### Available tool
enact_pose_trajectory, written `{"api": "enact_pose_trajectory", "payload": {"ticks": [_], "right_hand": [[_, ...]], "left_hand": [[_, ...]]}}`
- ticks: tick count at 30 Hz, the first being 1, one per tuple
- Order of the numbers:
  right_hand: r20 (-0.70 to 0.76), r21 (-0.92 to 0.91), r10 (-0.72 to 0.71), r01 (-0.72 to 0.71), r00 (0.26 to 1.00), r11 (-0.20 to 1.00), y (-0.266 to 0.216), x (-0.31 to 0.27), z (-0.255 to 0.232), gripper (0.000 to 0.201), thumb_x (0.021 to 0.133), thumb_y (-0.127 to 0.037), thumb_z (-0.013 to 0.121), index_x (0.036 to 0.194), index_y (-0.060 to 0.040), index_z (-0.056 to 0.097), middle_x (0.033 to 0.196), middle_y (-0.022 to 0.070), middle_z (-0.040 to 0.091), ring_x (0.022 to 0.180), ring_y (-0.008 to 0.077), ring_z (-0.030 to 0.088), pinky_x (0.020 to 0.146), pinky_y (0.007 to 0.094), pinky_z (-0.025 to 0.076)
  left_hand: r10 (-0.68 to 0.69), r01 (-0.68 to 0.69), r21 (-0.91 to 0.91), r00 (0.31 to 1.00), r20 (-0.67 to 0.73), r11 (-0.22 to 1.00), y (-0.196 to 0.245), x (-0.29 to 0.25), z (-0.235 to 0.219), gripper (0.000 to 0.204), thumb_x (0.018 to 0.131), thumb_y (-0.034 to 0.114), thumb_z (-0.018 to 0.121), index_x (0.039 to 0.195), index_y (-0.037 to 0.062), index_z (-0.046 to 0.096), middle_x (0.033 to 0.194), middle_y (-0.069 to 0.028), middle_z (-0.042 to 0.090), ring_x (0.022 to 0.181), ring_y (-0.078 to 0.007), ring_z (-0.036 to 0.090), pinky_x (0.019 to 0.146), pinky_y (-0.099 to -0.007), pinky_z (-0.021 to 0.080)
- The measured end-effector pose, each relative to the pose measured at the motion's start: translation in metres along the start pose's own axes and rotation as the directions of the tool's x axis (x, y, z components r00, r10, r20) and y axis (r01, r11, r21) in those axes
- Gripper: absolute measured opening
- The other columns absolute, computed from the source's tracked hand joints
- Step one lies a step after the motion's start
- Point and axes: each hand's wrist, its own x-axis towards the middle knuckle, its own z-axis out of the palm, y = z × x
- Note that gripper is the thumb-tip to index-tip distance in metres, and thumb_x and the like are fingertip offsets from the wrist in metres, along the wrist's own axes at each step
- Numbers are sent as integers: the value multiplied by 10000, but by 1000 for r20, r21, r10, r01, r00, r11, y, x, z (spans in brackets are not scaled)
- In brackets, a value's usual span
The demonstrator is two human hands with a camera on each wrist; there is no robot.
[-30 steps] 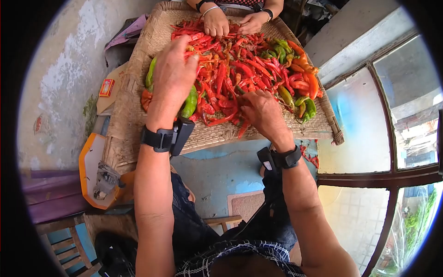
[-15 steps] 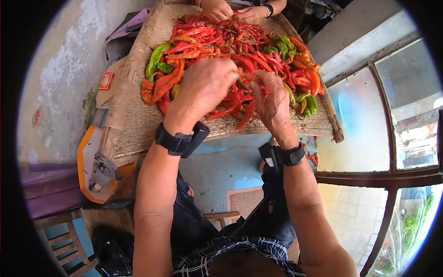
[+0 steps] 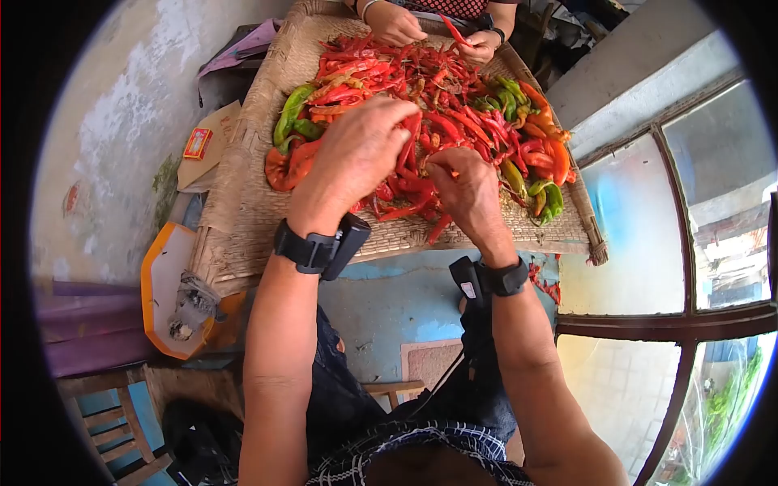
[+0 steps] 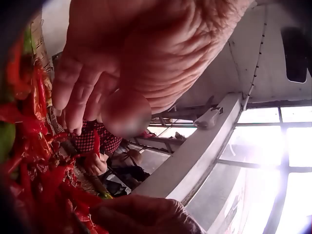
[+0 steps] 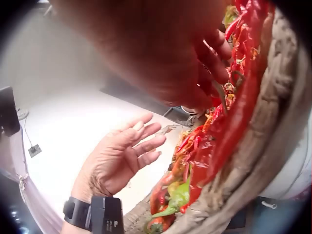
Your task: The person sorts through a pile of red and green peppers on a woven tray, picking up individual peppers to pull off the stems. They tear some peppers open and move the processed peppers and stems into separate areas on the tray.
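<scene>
A large heap of mostly red chili peppers (image 3: 409,182) lies on a woven tray (image 3: 235,235). My left hand (image 3: 361,154) hovers above the heap's near left part, its fingers loosely bent and nothing between them; the right wrist view shows this left hand (image 5: 119,158) from the palm side. At the heap's near edge, my right hand (image 3: 470,194) has thumb and fingers curled together at a red chili pepper. Beside those fingers a thin stem (image 5: 222,95) shows in the right wrist view, though the pinch itself is partly hidden.
Across the tray another person's hands (image 3: 397,24) work, one holding up a red chili pepper (image 3: 455,31). Green peppers (image 3: 292,113) lie at the left, and orange ones (image 3: 559,158) at the right. An orange-rimmed container (image 3: 166,283) stands left, a glazed window frame (image 3: 624,324) right.
My hands first came together over the heap around an orange-red piece, then parted. The left hand is now empty; the right is lower at the peppers. The other person has raised a red chili pepper.
</scene>
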Motion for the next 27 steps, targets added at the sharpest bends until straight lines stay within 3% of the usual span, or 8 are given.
{"api": "enact_pose_trajectory", "payload": {"ticks": [4, 9, 11, 14, 17, 19, 23, 27], "right_hand": [[135, 398, 143, -185, 981, 898, -15, 0, -19, 74, 881, -71, 651, 913, -9, 624, 800, 35, 597, 711, 104, 543, 671, 257, 467], [187, 520, 150, -227, 971, 823, -21, -4, -39, 132, 915, -96, 625, 1013, -7, 620, 889, 11, 627, 803, 83, 558, 744, 248, 476], [69, 819, 246, -196, 967, 539, -30, -3, -43, 269, 936, -120, 605, 1173, 3, 571, 953, 47, 639, 860, 90, 570, 775, 242, 473], [47, 707, 322, -259, 946, 658, -13, 0, -43, 360, 952, -165, 591, 1257, 12, 522, 996, 84, 649, 905, 117, 592, 790, 260, 484], [43, 466, 253, -244, 966, 850, 6, -4, -24, 260, 939, -171, 594, 1127, 6, 625, 1014, 115, 662, 890, 200, 634, 783, 320, 504], [146, 133, 49, -69, 988, 989, 1, -5, -6, 140, 891, -113, 608, 942, -3, 678, 981, 137, 659, 876, 289, 625, 813, 368, 494], [255, -33, -203, 219, 945, 975, -8, -2, 20, 141, 867, -91, 614, 928, 21, 675, 1005, 145, 652, 955, 298, 613, 826, 386, 503], [353, -92, -300, 352, 886, 932, -5, 1, 36, 104, 811, -19, 600, 889, 22, 657, 952, 146, 647, 946, 321, 599, 868, 404, 480]], "left_hand": [[133, -136, -24, 986, -104, 990, 3, -12, 20, 280, 830, 33, 592, 1108, 15, 625, 1097, -194, 631, 1007, -342, 607, 875, -407, 478], [75, -66, -112, 994, 77, 991, 11, -4, 19, 198, 832, 73, 613, 1020, 16, 638, 936, -187, 655, 926, -352, 624, 814, -430, 491], [35, -16, -168, 993, 110, 986, 16, -2, 19, 162, 841, 91, 617, 974, 0, 640, 851, -191, 658, 849, -351, 641, 751, -428, 503], [-156, 129, -289, 985, -74, 949, 18, 4, 12, 211, 901, 204, 607, 892, -7, 614, 713, -166, 633, 642, -314, 635, 594, -378, 497], [-364, 315, -272, 919, -150, 909, 9, 11, -7, 264, 891, 223, 620, 1043, 8, 614, 810, -179, 668, 706, -313, 661, 664, -381, 525], [-300, 286, -92, 911, -284, 954, -11, 12, -14, 334, 885, 220, 623, 1137, 5, 578, 905, -201, 660, 808, -321, 657, 733, -405, 518], [36, 240, 478, 866, -499, 845, -34, 6, -10, 564, 869, 216, 629, 1353, 0, 436, 1146, -249, 597, 1086, -333, 586, 920, -458, 461], [-57, 105, 171, 963, -263, 980, -25, 3, -16, 362, 869, 198, 607, 1183, 19, 583, 1136, -194, 623, 1076, -347, 579, 910, -430, 465]]}}
